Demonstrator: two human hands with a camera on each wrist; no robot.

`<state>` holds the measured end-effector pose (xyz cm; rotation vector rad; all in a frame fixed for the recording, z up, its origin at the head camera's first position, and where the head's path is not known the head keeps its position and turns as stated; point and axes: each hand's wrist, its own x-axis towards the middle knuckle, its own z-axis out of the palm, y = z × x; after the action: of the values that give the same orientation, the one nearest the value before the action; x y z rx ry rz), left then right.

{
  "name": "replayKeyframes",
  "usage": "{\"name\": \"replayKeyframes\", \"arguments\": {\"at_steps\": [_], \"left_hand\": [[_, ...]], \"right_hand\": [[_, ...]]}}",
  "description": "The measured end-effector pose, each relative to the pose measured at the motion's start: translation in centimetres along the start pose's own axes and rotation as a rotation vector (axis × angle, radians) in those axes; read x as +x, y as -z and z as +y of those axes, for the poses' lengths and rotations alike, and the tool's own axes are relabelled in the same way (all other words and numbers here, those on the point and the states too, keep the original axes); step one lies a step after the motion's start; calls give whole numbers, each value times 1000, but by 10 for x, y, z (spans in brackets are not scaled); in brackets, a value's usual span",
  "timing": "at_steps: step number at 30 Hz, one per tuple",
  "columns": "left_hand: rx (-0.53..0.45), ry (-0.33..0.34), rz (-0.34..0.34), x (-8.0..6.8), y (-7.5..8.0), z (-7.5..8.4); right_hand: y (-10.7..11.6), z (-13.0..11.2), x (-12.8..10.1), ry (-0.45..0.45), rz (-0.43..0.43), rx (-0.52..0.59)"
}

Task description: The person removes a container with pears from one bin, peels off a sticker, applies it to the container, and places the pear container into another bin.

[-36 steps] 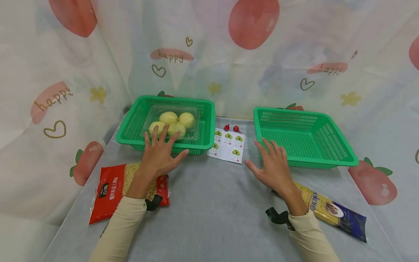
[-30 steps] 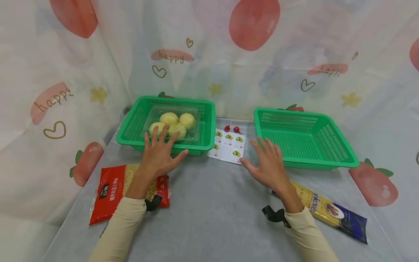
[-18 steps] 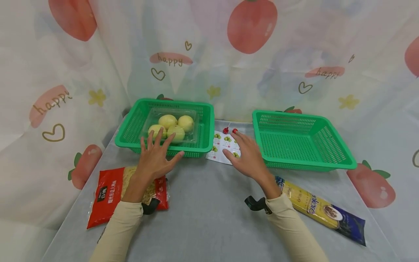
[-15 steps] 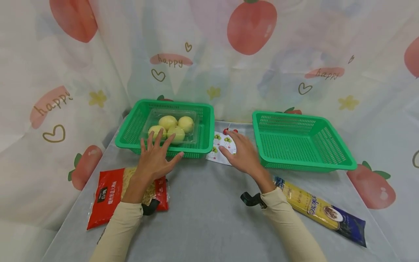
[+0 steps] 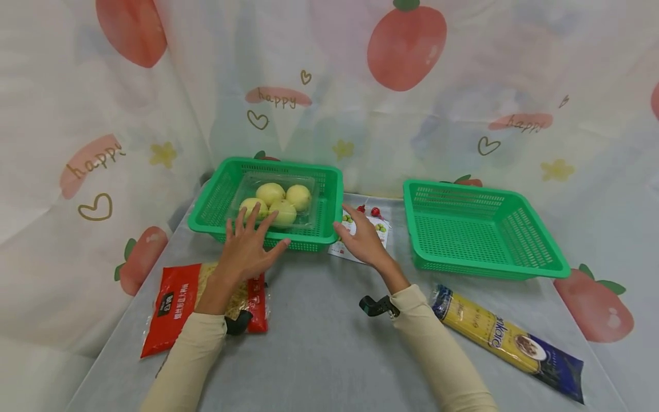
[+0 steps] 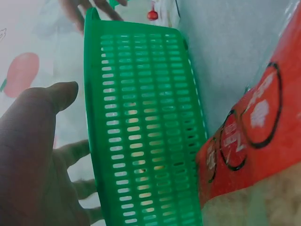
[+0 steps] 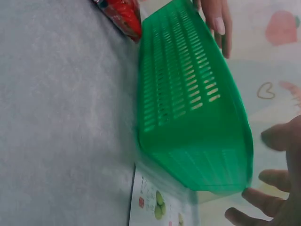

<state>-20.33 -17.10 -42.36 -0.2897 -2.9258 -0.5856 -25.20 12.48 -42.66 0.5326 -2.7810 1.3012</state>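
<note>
My left hand (image 5: 246,252) is spread over the front rim of the left green basket (image 5: 336,226), fingers straight. Inside that basket sits a clear plastic box (image 5: 309,222) with several pale yellow, round fruits (image 5: 270,194). My right hand (image 5: 364,240) is by the basket's right end, fingers extended, partly covering a printed sheet (image 5: 384,226). In the right wrist view, its fingertips (image 7: 257,200) are close to the basket's corner; whether they touch cannot be told. The left wrist view has the left thumb (image 6: 63,95) beside the basket's perforated side (image 6: 141,117). Neither hand holds anything.
A second green basket (image 5: 484,269) stands at the right. A red bag of pasta (image 5: 177,303) lies front left, partly under the left forearm. A yellow and blue packet (image 5: 507,340) lies front right. Small red ornaments (image 5: 376,212) rest behind the sheet. A patterned curtain (image 5: 329,126) closes the back.
My right hand has moved left from the right basket's front corner, across the printed sheet, to the left basket's right end. The left hand has stayed almost where it was.
</note>
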Motion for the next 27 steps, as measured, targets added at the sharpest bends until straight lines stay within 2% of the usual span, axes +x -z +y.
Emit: {"name": "replayKeyframes", "arguments": {"at_steps": [6,12,15,21,27], "left_hand": [[-38,5,7,15,8,-6],[-109,49,-20,43,28,-19],[-151,61,-79,59,41,-29],[-223,61,-248,87,63,-49],[-348,153,-336,104,68,-65]], "right_hand": [[-6,1,5,1,-51,16],[-2,-1,7,-1,-79,8],[0,-2,7,-5,-90,-11],[1,-2,6,-28,-104,-45],[-1,-3,6,-31,-117,-68]]}}
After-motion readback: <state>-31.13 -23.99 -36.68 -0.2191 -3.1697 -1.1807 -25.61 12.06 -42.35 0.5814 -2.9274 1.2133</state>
